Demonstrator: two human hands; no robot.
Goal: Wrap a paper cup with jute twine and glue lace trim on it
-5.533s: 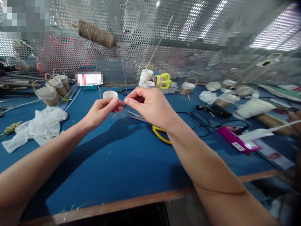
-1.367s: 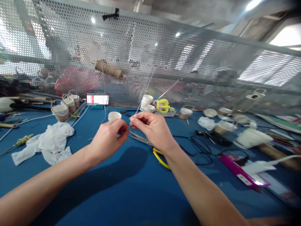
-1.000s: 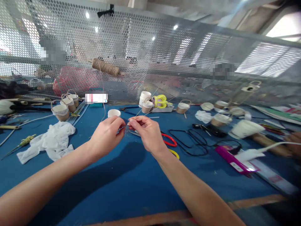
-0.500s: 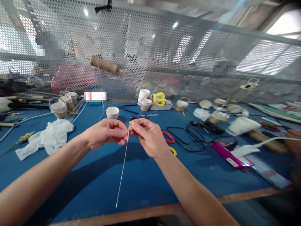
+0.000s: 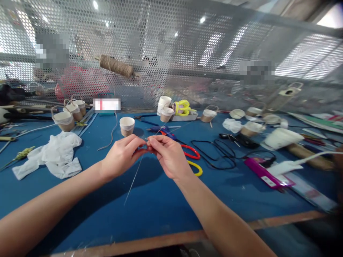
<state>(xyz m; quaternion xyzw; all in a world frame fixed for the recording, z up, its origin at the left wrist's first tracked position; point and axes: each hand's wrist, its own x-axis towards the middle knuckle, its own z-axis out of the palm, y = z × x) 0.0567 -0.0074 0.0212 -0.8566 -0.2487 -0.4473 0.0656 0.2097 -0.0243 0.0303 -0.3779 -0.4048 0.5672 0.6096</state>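
Observation:
Above the blue table, my left hand [image 5: 124,155] and my right hand [image 5: 168,153] meet, thumbs and fingertips pinched together. Between them is a thin, pale wire [image 5: 133,181], which slants down towards the table's front edge. The fingers cover the spot where the wire is gripped. Just behind my left hand stands a small paper cup [image 5: 127,125] with a brown lower band. Beyond my right hand lies a blue glue gun [image 5: 164,130]. Scissors with a red handle loop [image 5: 191,151] and a yellow loop are partly hidden by my right wrist.
A crumpled white cloth [image 5: 57,153] lies on the left, near several small handled cups [image 5: 64,121]. A twine roll [image 5: 115,66] hangs on the perforated screen. To the right are a black cable [image 5: 214,153], a purple power strip [image 5: 268,173] and more cups [image 5: 252,128].
My left hand has turned so its back faces up more, fingers still at the right fingertips. The wire's lower end has swung up and away from the table's front edge.

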